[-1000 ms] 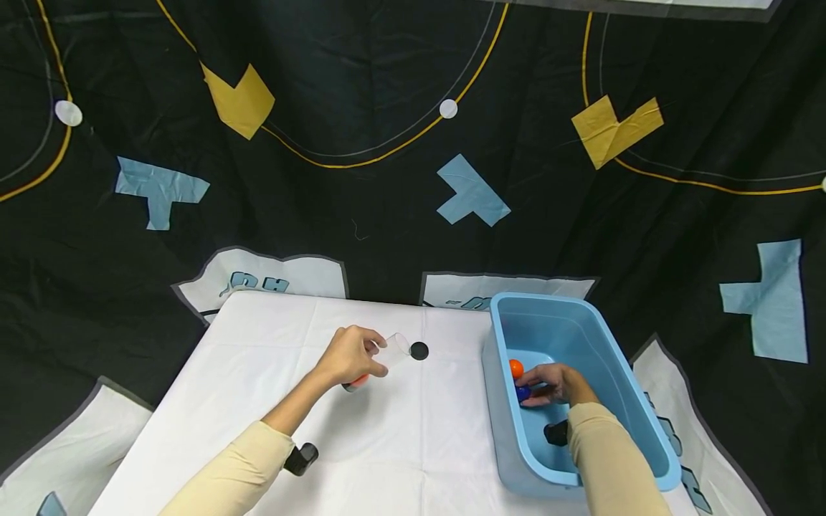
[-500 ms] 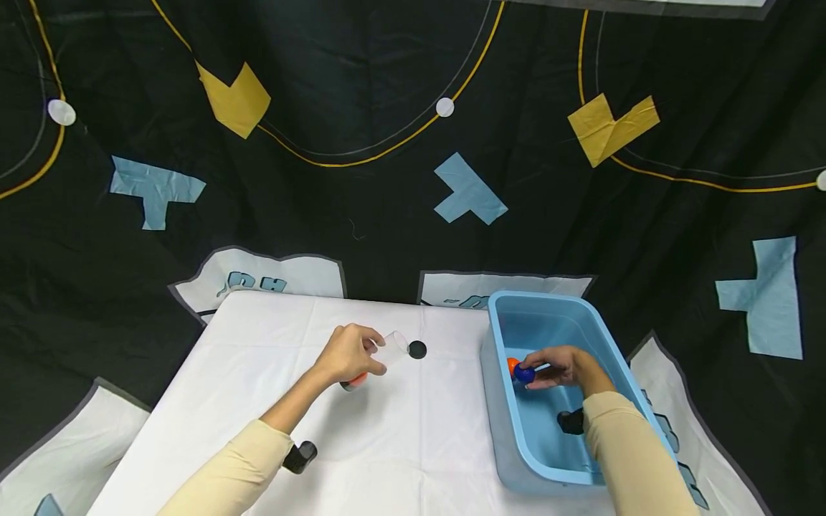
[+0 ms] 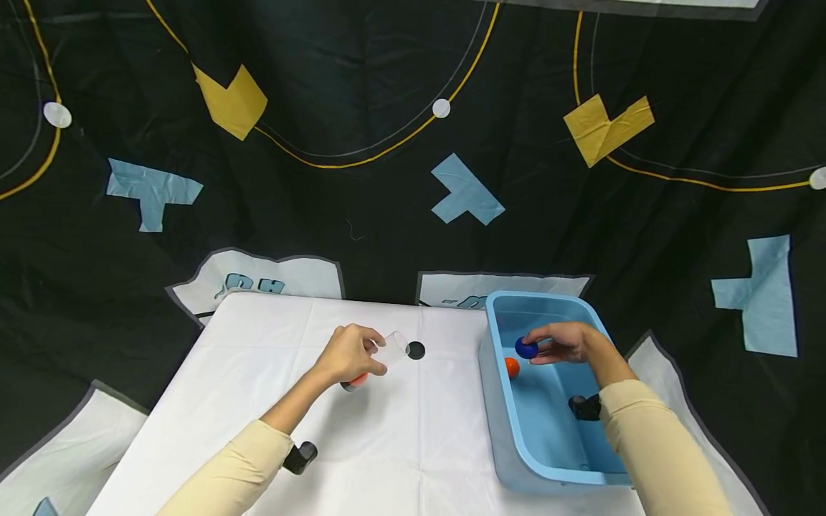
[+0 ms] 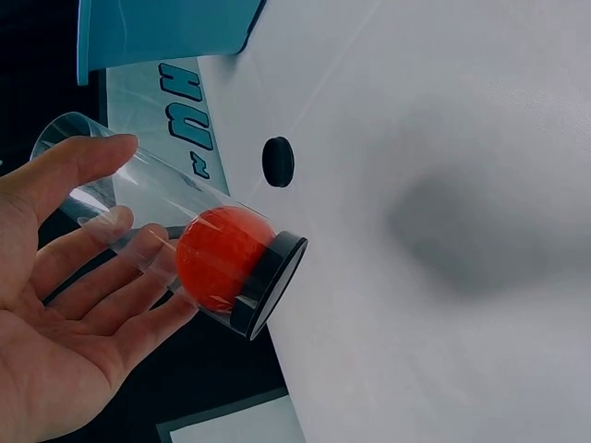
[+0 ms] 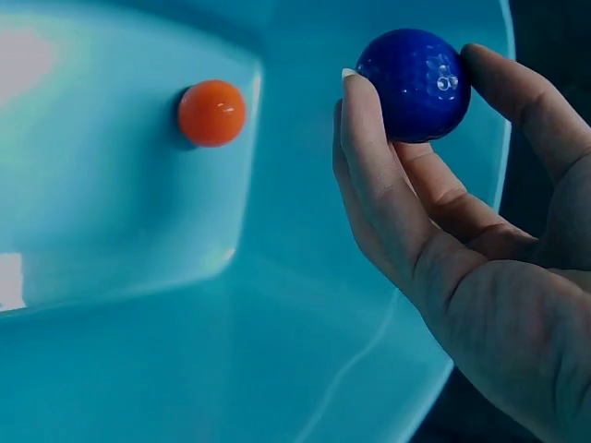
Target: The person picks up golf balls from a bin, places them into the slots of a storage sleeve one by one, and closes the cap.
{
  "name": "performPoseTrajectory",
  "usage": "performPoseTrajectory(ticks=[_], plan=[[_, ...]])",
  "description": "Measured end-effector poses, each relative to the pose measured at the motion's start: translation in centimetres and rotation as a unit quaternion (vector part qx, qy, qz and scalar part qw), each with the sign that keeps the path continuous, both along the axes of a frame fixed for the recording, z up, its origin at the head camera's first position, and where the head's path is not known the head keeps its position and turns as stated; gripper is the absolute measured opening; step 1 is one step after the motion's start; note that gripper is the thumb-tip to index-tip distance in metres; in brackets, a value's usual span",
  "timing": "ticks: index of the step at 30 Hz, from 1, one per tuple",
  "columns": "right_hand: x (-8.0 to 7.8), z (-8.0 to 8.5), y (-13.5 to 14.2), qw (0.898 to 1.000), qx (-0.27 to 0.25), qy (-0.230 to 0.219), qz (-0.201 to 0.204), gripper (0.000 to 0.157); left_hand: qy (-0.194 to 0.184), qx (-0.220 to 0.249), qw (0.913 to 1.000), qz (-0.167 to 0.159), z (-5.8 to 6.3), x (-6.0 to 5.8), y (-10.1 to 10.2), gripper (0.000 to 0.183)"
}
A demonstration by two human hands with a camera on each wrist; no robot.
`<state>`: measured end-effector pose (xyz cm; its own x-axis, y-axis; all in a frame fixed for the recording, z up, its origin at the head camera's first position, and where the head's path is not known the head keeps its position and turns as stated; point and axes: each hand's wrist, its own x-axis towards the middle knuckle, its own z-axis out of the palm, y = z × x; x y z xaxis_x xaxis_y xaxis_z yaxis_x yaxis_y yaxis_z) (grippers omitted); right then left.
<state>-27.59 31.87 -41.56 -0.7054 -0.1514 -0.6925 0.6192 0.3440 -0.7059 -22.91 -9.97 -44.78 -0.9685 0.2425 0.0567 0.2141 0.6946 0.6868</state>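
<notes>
My left hand [image 3: 347, 355] grips a clear plastic tube [image 4: 148, 189] above the table, tilted with its open mouth toward the tub side in the head view. Inside the tube, an orange-red ball [image 4: 222, 257] rests against the black cap [image 4: 268, 286] that closes its lower end. Between thumb and fingertips my right hand [image 3: 560, 342] pinches a dark blue, shiny ball [image 5: 414, 85], held over the blue tub [image 3: 516, 430]. A second orange ball [image 5: 212, 113] lies on the tub floor, apart from the hand.
A loose black round cap [image 3: 416, 350] lies on the white-covered table [image 3: 374, 459], just beyond the tube's mouth. The tub's raised walls stand around the right hand's area. Behind the table hangs a black cloth [image 3: 361, 215] with tape shapes.
My right hand has lifted the blue ball up from beside the orange ball at the tub's left wall. The left hand and tube stay nearly still.
</notes>
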Motion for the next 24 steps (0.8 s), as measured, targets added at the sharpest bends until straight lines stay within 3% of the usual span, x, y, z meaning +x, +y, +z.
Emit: performPoseTrajectory(ticks=[5,16,24], plan=[[-0.2,1.6,-0.5,0.999,0.02,0.027,0.026,0.061,0.001,0.002,1.0,-0.002,0.0,-0.1,0.2,0.036],[-0.5,4.3,-2.6,0.997,0.023,0.066,0.04,0.065,-0.005,0.002,1.0,-0.005,0.1,-0.1,0.7,0.035],[-0.7,5.9,-5.4,0.992,0.0,0.092,0.081,0.051,-0.004,0.006,0.9999,-0.008,0.3,-0.1,1.1,0.035]])
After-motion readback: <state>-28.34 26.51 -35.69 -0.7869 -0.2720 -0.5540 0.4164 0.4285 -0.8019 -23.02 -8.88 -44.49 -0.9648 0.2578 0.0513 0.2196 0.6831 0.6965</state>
